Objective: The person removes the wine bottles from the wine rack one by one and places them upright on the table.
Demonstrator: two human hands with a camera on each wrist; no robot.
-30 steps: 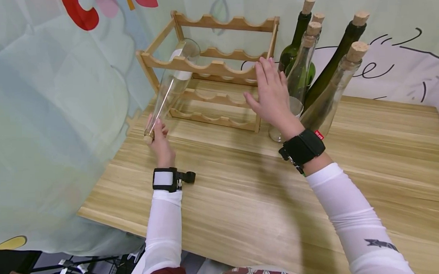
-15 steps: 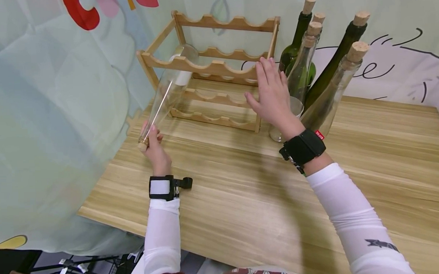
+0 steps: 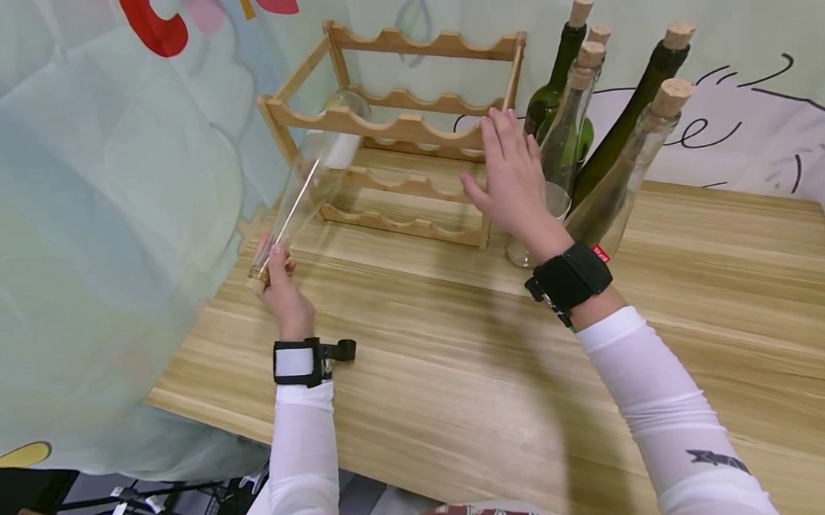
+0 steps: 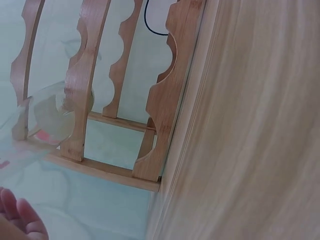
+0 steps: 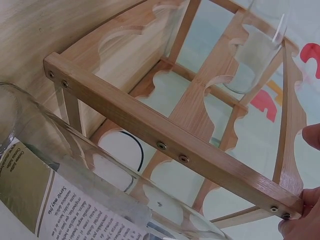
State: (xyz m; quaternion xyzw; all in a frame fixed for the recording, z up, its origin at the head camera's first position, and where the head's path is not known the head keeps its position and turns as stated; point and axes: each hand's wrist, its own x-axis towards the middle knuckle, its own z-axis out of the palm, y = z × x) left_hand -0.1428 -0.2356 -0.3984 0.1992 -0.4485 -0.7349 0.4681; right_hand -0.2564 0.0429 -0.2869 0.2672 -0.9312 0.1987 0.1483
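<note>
the left hand (image 3: 280,281) pinches the corked neck of a clear bottle (image 3: 314,174) whose base sits in the wooden rack (image 3: 408,129); the right hand (image 3: 512,182), fingers straight, steadies the rack's end. held only by the neck, the bottle could slip or nudge the rack into the standing bottles (image 3: 606,137).

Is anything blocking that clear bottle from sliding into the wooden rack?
Nothing visible does. The left hand holds the clear bottle by its neck, with the base already at the wooden rack and its leftmost slot. The right hand touches the rack's right end, away from that slot.
</note>
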